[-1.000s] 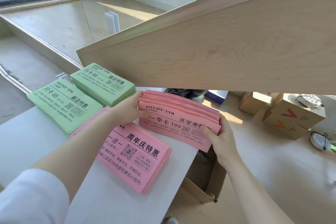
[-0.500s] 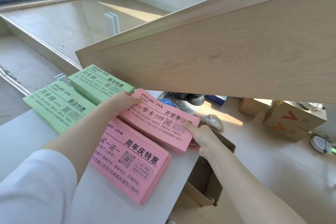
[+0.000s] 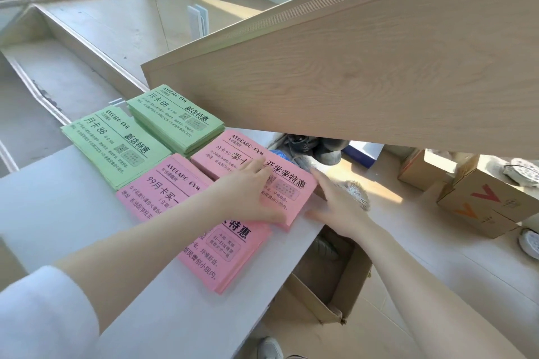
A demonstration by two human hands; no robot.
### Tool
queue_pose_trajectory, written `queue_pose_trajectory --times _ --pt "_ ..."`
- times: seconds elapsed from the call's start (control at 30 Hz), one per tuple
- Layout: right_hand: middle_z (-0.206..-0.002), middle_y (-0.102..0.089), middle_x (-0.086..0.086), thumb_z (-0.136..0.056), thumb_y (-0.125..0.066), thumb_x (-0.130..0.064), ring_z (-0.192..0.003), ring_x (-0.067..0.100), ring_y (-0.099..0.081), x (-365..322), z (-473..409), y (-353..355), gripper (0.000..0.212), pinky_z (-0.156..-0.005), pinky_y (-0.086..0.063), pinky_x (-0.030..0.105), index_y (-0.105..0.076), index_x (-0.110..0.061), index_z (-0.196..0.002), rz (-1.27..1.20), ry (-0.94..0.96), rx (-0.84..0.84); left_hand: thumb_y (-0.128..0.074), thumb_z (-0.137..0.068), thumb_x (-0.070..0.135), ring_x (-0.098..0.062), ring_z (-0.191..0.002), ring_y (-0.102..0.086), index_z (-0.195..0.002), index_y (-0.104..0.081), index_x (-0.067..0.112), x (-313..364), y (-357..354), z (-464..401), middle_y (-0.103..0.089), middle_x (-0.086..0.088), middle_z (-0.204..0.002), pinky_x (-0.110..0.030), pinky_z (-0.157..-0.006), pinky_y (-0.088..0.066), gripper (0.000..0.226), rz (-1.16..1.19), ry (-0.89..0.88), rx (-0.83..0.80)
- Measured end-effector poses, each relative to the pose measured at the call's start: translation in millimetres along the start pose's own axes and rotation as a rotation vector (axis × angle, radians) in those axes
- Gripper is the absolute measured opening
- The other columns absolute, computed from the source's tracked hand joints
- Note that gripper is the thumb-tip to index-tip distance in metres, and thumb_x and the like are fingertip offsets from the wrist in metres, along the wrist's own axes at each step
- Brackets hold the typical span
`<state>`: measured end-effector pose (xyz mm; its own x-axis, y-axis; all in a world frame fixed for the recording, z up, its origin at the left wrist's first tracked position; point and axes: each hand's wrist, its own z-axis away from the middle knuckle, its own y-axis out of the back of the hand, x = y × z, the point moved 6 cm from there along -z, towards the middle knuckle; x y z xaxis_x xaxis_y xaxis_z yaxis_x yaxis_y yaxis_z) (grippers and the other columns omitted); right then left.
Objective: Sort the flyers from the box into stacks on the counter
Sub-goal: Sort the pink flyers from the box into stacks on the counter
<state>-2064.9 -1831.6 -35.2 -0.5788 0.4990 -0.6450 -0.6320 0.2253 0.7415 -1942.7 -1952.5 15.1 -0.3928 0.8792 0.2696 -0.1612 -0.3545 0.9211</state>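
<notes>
Since a moment ago, the far pink stack (image 3: 233,159) has gone from being held up between my hands to lying flat on the white counter (image 3: 58,207), near its right edge. My left hand (image 3: 250,198) lies on top of that stack with the fingers straight and spread, pressing down on the paper. My right hand (image 3: 335,201) is at the stack's right side, fingers straight and together, palm turned toward the stack's edge and the thumb reaching toward its near corner; I cannot tell whether the palm touches the paper.

Just nearer to me lies the near pink stack (image 3: 221,253), partly under my left forearm, its far corner touching or tucked beside the far pink one. Toward the counter's left edge sit two green stacks: the near green stack (image 3: 113,146) and the far green stack (image 3: 178,119), the far one overlapping the near one's far corner and touching the far pink stack.

Below the counter's right edge stands the open cardboard box (image 3: 329,285), its flaps out. A slanted wooden panel (image 3: 364,67) hangs over the counter's far end. On the floor to the right are cardboard cartons with orange marks (image 3: 490,201).
</notes>
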Motion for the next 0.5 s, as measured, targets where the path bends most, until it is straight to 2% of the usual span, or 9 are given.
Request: queue_pose_trajectory --times 0.07,0.2,0.33,0.43,0.5 --pt "-0.143 -0.041 -0.008 -0.079 -0.07 -0.027 -0.129 0.014 -0.041 -4 -5 -1 0.084 -0.093 -0.034 0.027 -0.018 -0.028 -0.146 0.051 0.025 0.051 -0.06 -0.067 0.071 -0.017 -0.144 -0.004 -0.148 -0.007 0.012 4 -9 2 -0.002 -0.003 -0.157 -0.035 -0.116 -0.015 0.113 -0.073 -0.006 -0.002" --pt "-0.131 -0.053 -0.004 -0.074 -0.074 -0.033 -0.118 0.018 -0.05 -4 -8 -9 0.075 -0.088 -0.038 0.027 -0.035 -0.024 -0.138 0.041 0.062 0.098 -0.058 -0.065 0.075 -0.018 -0.144 -0.004 -0.148 -0.009 0.012 3 -18 5 -0.004 -0.004 -0.157 -0.036 -0.116 -0.017 0.115 -0.133 0.035 0.051" --pt "-0.126 -0.055 -0.003 -0.071 -0.076 -0.036 -0.113 0.018 -0.052 -9 -12 -11 0.076 -0.081 -0.038 0.026 -0.038 -0.022 -0.136 0.013 0.117 0.083 -0.058 -0.065 0.072 -0.019 -0.143 -0.01 -0.147 -0.014 0.011 4 -18 4 -0.01 -0.004 -0.156 -0.035 -0.114 -0.022 0.111 -0.165 0.063 0.122" --pt "-0.126 -0.055 -0.002 -0.069 -0.078 -0.037 -0.114 0.019 -0.05 -7 -17 -12 0.081 -0.084 -0.04 0.028 -0.036 -0.021 -0.136 -0.011 0.128 0.049 -0.059 -0.068 0.069 -0.018 -0.144 -0.008 -0.147 -0.013 0.011 7 -18 4 -0.008 -0.004 -0.156 -0.034 -0.115 -0.018 0.109 -0.168 0.072 0.123" --pt "-0.133 -0.05 -0.001 -0.064 -0.079 -0.045 -0.124 0.022 -0.044 -2 -19 -13 0.097 -0.096 -0.041 0.037 -0.026 -0.022 -0.142 -0.026 0.095 0.045 -0.059 -0.068 0.07 -0.016 -0.144 -0.003 -0.148 -0.007 0.013 7 -17 7 -0.002 -0.002 -0.157 -0.033 -0.116 -0.013 0.111 -0.116 0.087 0.089"
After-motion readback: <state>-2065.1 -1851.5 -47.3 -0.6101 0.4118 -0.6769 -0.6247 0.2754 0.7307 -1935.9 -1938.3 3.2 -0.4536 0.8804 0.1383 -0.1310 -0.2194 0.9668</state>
